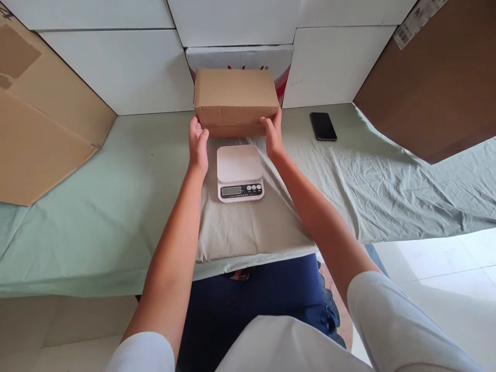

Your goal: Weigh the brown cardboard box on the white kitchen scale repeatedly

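A closed brown cardboard box [236, 89] is gripped from both sides at the back of the cloth-covered table. My left hand [198, 142] holds its left lower corner, thumb in front. On the opposite side, my right hand [273, 133] clasps the right lower corner, with the thumb on the front face. Whether the box's underside touches the table cannot be made out. Just in front of the box, between my forearms, lies a white digital kitchen scale [239, 164] with a bare platform; its small display looks blank.
A black smartphone [323, 126] lies right of the box. Large cardboard pieces stand at the left [50, 119] and right [430, 82]. Behind are white panels [116, 70] and a white-and-red carton [240, 56]. A wrinkled pale green cloth [96, 217] covers the table.
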A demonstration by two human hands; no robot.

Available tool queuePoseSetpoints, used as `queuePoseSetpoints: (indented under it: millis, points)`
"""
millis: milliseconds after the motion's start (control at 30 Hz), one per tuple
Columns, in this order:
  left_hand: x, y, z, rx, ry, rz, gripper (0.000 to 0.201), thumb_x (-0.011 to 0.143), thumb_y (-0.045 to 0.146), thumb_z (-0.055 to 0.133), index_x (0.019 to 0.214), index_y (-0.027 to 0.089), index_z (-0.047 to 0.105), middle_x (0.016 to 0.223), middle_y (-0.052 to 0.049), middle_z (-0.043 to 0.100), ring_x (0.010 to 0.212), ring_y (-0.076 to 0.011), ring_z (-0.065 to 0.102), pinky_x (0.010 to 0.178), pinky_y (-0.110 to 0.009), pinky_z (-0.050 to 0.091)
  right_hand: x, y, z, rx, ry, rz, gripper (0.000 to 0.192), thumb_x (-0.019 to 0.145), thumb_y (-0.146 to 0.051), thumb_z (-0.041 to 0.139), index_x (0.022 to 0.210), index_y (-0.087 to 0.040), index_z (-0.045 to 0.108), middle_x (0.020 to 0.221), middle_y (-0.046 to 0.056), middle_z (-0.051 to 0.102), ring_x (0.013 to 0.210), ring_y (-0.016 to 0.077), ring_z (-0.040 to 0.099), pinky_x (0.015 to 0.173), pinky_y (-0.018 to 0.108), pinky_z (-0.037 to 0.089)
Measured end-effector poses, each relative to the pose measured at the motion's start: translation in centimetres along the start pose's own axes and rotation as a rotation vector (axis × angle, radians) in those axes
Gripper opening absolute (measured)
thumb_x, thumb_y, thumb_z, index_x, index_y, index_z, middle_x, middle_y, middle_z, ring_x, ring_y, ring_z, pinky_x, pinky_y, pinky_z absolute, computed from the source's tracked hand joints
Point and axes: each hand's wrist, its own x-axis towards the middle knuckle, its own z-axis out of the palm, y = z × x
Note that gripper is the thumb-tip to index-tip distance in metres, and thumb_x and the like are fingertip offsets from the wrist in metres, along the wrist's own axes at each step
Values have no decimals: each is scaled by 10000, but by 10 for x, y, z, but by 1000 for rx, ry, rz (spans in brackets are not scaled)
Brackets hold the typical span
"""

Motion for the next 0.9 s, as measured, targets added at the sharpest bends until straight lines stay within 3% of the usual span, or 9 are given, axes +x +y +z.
queuePoseSetpoints:
  millis: [100, 200, 367, 567, 900]
  points:
    - [3, -22, -2, -11, 41, -67, 993, 711, 819, 706, 1483, 235, 482, 1703, -153, 418, 1650, -299, 305, 1358, -433, 235, 3, 25, 7, -18, 59, 42, 749, 884, -683, 519, 1566, -455, 307, 1563, -5, 455, 1570, 259, 352, 1355, 577, 323]
    - [0, -29, -8, -1, 30, -136, 945, 731, 802, 705, 1463, 236, 511, 1697, -152, 435, 1640, -293, 332, 1342, -429, 275, -1, 36, 9, 8, 63, 64, 754, 862, -672, 517, 1536, -384, 341, 1561, 21, 453, 1551, 255, 354, 1372, 528, 278]
    - [-5, -29, -16, -11, 94, -241, 905, 712, 817, 717, 1404, 253, 568, 1627, -145, 528, 1600, -311, 408, 1327, -473, 300, -2, 34, 7, 66, 29, 100, 683, 838, -600, 551, 1454, -349, 394, 1593, 29, 438, 1557, 250, 327, 1379, 518, 249]
    - [-5, -29, -18, 5, 113, -263, 864, 689, 840, 713, 1349, 291, 609, 1569, -123, 586, 1542, -308, 494, 1313, -487, 314, -3, 36, 5, 67, 0, 111, 651, 854, -587, 510, 1451, -354, 398, 1624, 13, 420, 1575, 237, 320, 1380, 530, 242]
    - [-9, -30, -16, 16, 95, -244, 830, 748, 820, 678, 1403, 317, 592, 1600, -105, 569, 1577, -288, 450, 1336, -486, 268, -2, 41, 7, 80, -16, 111, 686, 846, -584, 490, 1479, -341, 391, 1663, 2, 415, 1592, 228, 313, 1398, 516, 216]
